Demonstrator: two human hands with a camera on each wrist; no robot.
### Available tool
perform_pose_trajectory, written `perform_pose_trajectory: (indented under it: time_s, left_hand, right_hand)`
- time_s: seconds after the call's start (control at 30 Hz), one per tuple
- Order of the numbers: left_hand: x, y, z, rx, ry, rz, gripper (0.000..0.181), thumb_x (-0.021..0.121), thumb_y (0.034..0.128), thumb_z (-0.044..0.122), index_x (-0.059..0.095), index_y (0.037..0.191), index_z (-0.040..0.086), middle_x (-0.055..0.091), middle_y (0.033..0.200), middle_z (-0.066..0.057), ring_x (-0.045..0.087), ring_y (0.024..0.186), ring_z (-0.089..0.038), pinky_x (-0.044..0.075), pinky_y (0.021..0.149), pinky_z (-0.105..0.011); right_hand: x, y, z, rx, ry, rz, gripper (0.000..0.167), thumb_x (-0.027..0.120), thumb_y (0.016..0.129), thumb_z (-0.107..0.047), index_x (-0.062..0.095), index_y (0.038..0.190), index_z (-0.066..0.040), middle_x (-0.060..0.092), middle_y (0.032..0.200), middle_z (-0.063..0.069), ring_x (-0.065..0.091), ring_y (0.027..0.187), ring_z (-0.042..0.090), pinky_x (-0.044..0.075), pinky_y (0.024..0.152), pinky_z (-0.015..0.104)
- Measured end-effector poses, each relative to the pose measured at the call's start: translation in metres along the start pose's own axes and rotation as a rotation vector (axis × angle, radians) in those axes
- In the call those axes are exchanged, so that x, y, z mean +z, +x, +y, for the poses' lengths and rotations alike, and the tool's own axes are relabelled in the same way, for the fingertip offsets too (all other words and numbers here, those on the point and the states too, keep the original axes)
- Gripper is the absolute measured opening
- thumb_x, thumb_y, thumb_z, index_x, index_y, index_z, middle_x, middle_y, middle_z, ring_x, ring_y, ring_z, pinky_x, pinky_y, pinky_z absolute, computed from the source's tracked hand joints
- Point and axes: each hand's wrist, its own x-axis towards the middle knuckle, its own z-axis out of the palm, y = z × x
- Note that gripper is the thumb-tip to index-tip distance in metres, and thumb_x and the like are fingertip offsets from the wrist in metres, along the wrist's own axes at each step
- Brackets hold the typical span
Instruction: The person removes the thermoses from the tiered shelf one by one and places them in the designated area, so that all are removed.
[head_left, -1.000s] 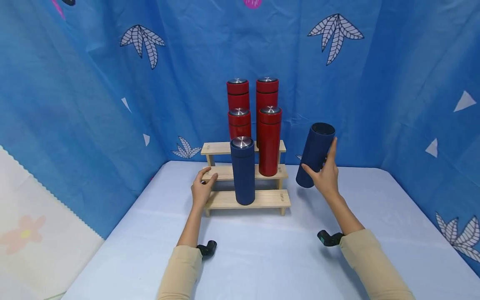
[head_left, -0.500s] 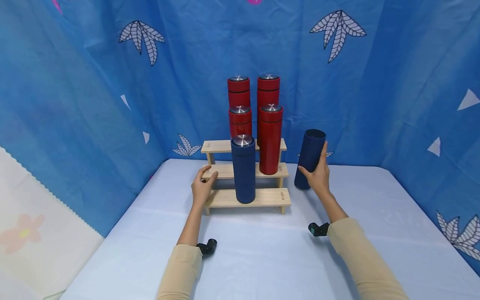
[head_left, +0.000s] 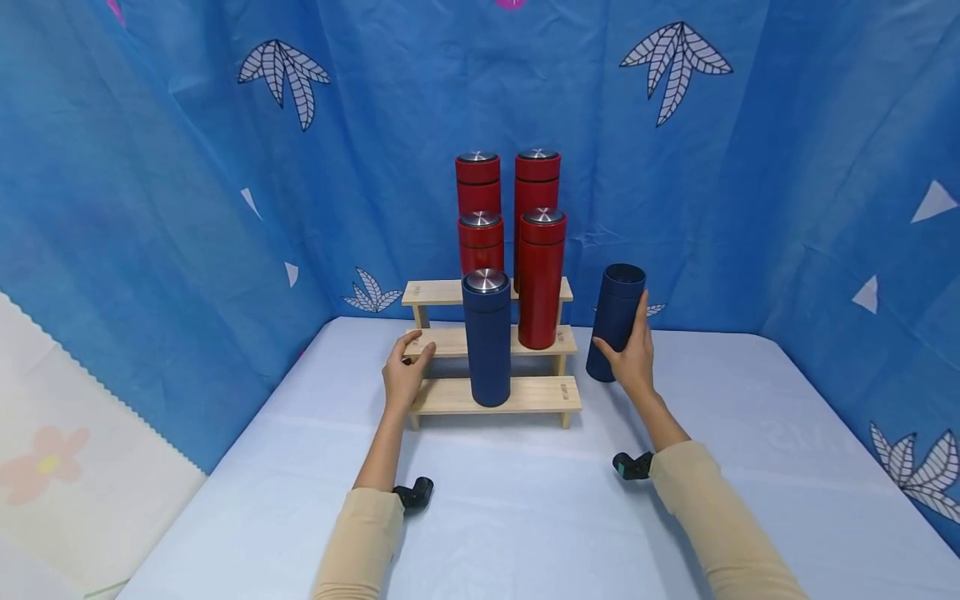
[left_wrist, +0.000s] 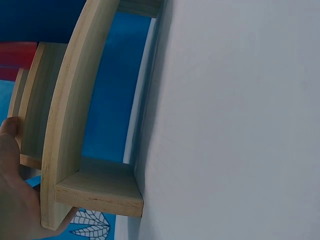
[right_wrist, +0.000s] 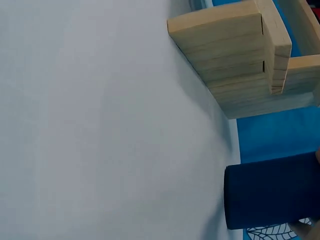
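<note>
A three-tier wooden display rack stands on the table. My left hand holds its left end, thumb against a shelf edge in the left wrist view. To the right of the rack, my right hand grips a dark blue thermos from its right side. This thermos leans slightly, its base low by the table; whether it touches I cannot tell. Another blue thermos stands upright on the bottom shelf, its lid top silvery. Behind it, red thermoses stand on the middle and top shelves, one of them a tall red thermos.
A pale cloth covers the table. Blue patterned curtain hangs behind and at both sides. Small black wrist cameras sit on both forearms. A pale cloth with a flower print hangs at the left.
My right hand has brought the blue thermos leftward and slightly down, closer to the rack, and it stands more upright than before. My left hand has stayed at the rack's left end.
</note>
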Motion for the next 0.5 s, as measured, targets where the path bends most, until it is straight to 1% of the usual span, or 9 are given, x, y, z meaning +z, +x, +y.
perform_pose_trajectory:
  time_s: [0.07,0.13,0.23,0.3,0.33,0.4,0.43,0.5]
  left_hand:
    - [0.001,0.0,-0.001,-0.002,0.007,-0.003,0.051,0.062,0.0842,0.048,0.053,0.127,0.024,0.045,0.137,-0.002,0.05,0.11,-0.035,0.043,0.087,-0.046]
    - [0.001,0.0,-0.001,-0.002,0.008,-0.008,0.051,0.062,0.0843,0.049,0.053,0.128,0.023,0.045,0.137,-0.003,0.049,0.112,-0.036,0.042,0.089,-0.047]
    - [0.001,0.001,-0.002,-0.004,0.015,-0.005,0.053,0.061,0.0835,0.051,0.053,0.128,0.024,0.045,0.137,-0.003,0.049,0.113,-0.036,0.042,0.09,-0.047]
    - [0.001,0.001,-0.003,-0.002,0.018,-0.003,0.053,0.061,0.0831,0.052,0.053,0.128,0.024,0.045,0.137,-0.004,0.049,0.112,-0.037,0.042,0.089,-0.047]
    - [0.001,0.001,-0.003,-0.001,0.02,-0.003,0.053,0.061,0.083,0.053,0.053,0.128,0.025,0.046,0.137,-0.003,0.05,0.111,-0.037,0.042,0.088,-0.048]
    - [0.001,0.002,-0.003,0.004,0.026,-0.001,0.053,0.06,0.0832,0.053,0.052,0.128,0.025,0.046,0.136,-0.003,0.05,0.11,-0.037,0.042,0.088,-0.048]
    - [0.001,0.001,-0.003,0.006,0.026,-0.002,0.052,0.06,0.0834,0.052,0.052,0.127,0.025,0.047,0.136,-0.003,0.05,0.11,-0.037,0.042,0.088,-0.048]
    - [0.002,0.002,-0.003,0.014,0.027,-0.001,0.051,0.06,0.0839,0.051,0.052,0.127,0.025,0.047,0.136,-0.002,0.051,0.109,-0.037,0.043,0.087,-0.048]
  right_hand:
    - [-0.001,-0.005,-0.001,-0.006,0.004,0.016,0.105,0.075,0.078,-0.013,0.0,0.149,-0.027,0.025,0.143,0.021,0.035,0.123,0.04,0.031,0.096,0.056]
    - [-0.002,-0.011,-0.005,-0.014,0.006,0.059,0.096,0.072,0.08,-0.01,0.007,0.15,-0.025,0.028,0.137,0.023,0.038,0.117,0.039,0.035,0.092,0.053]
    - [-0.002,-0.018,-0.015,-0.046,0.025,0.182,0.075,0.066,0.083,-0.007,0.027,0.146,-0.022,0.031,0.13,0.022,0.037,0.114,0.034,0.037,0.089,0.047]
    - [-0.002,-0.02,-0.029,-0.079,0.055,0.272,0.058,0.062,0.085,-0.005,0.042,0.138,-0.017,0.033,0.13,0.02,0.034,0.117,0.028,0.036,0.091,0.043]
    - [-0.002,-0.021,-0.038,-0.103,0.079,0.31,0.05,0.06,0.086,-0.005,0.048,0.133,-0.014,0.035,0.129,0.019,0.034,0.117,0.026,0.035,0.091,0.041]
    - [-0.005,-0.024,-0.07,-0.16,0.134,0.374,0.036,0.057,0.086,0.002,0.057,0.121,-0.005,0.04,0.124,0.021,0.037,0.116,0.027,0.036,0.091,0.036]
    - [-0.006,-0.025,-0.088,-0.201,0.168,0.384,0.031,0.056,0.085,0.006,0.058,0.115,0.0,0.043,0.121,0.024,0.04,0.113,0.028,0.038,0.089,0.037]
    - [-0.008,-0.029,-0.12,-0.279,0.234,0.366,0.027,0.056,0.082,0.013,0.058,0.108,0.008,0.047,0.114,0.027,0.045,0.108,0.032,0.042,0.085,0.039]
